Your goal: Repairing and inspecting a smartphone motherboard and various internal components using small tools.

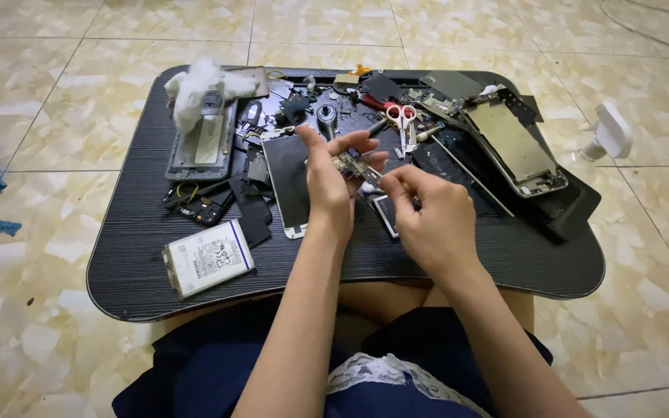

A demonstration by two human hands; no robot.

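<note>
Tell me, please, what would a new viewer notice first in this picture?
First, the two hands, left hand and right hand, meeting over the middle of the black lap table around a small circuit part. Then the white battery at the table's front left, and the red-handled scissors among phone parts at the back.

So the bench (458, 263) sits over the person's lap. Battery (208, 257) lies front left, scissors (403, 122) behind the hands, phone frame (514, 147) back right, wad of tissue (195, 89) back left.
</note>
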